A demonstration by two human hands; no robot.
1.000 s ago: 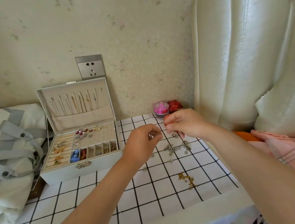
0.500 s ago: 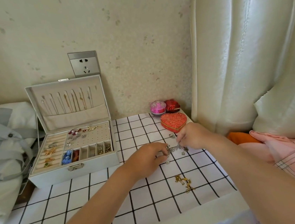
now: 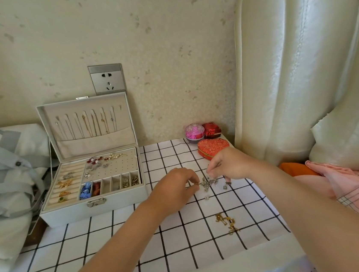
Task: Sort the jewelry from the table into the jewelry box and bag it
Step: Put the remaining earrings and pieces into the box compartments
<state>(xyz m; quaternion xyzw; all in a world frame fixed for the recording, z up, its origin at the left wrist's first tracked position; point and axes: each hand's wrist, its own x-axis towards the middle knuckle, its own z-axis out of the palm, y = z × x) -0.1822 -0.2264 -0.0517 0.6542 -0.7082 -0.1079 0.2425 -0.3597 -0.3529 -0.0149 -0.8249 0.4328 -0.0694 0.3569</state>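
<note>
Jewelry box [image 3: 94, 203], one, pale grey leather-look, sits open at the left of the bench [image 3: 97, 246] with its lid [image 3: 87, 124] upright against the wall. Thin chains hang in a row inside the lid above a fabric pocket. The tray has ring rolls on the left holding four pieces, a perforated earring pad with red, pearl and silver bits, and a front row of six small slots: one with blue pieces, one with red, two with gold.

Head view, loose jewelry on the bench: one tangled silver cluster [image 3: 208, 181] between the hands, one single silver piece [image 3: 206, 197] just in front of it, two more small bits to its right, and one gold chain pile [image 3: 226, 221] nearer the front edge, well apart from the box.

Left hand [image 3: 175, 185] has its fingers curled, tips pinched at the cluster's left edge. Right hand [image 3: 228, 163] pinches down into the top of the cluster.

The bench is covered with white cloth in a black grid. Three small containers stand at the back right corner: a pink domed tin [image 3: 194, 130], a red square box [image 3: 212, 130] and a red patterned heart box [image 3: 213, 146]. One white bag [image 3: 4, 178] with grey straps and snaps lies left of the box, touching it or nearly so. One metal wall socket [image 3: 106, 78] is above the lid. A cream padded headboard [image 3: 289, 67] is on the right, with pink fabric [image 3: 347, 183] below it
</note>
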